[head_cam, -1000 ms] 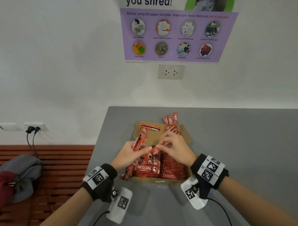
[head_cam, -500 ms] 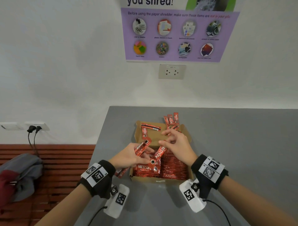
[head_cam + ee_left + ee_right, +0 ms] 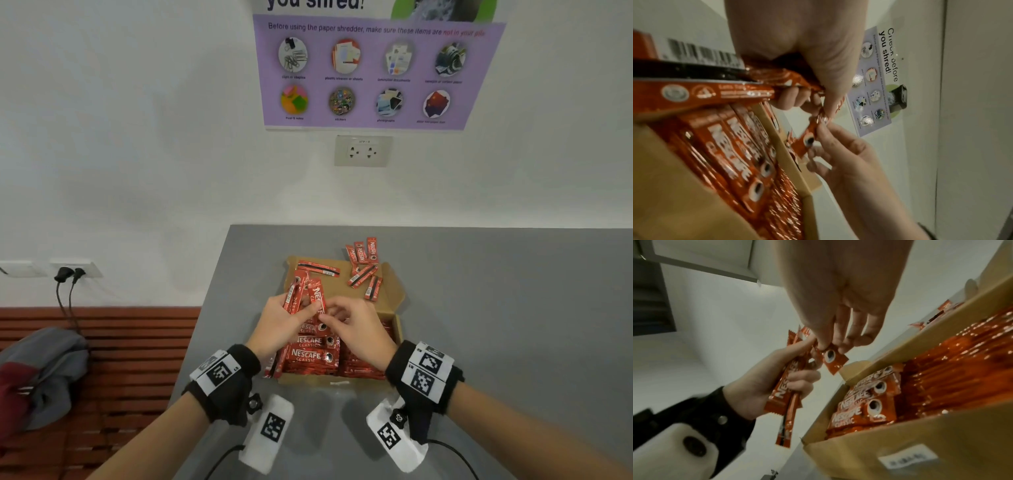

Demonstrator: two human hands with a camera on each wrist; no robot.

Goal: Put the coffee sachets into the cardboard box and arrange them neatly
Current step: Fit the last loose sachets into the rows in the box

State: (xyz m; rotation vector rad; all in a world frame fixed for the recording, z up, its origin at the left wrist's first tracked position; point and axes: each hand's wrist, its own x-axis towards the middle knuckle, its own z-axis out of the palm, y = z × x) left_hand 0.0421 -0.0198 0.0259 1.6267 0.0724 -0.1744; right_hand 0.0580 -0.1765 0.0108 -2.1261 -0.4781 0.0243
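An open cardboard box (image 3: pixel 398 330) on the grey table holds rows of red coffee sachets (image 3: pixel 308 356). Over the middle of the box, my left hand (image 3: pixel 296 310) grips a bundle of several sachets (image 3: pixel 786 386), held nearly upright. My right hand (image 3: pixel 337 317) pinches the lower end of one more sachet (image 3: pixel 834 361) right beside that bundle, touching my left fingertips. Loose sachets lie on the box's far flap (image 3: pixel 363 275) and on the table just behind it (image 3: pixel 363 251).
The grey table (image 3: pixel 496 308) ends at a white wall with a socket (image 3: pixel 363 150) and a purple poster (image 3: pixel 373 72). Left of the table stands a slatted wooden bench (image 3: pixel 130 359) with a grey and red bundle of cloth (image 3: pixel 37 373).
My left hand has swung its bundle from low at the box's left side up over the box. My right hand has lifted one sachet and brought it against the bundle.
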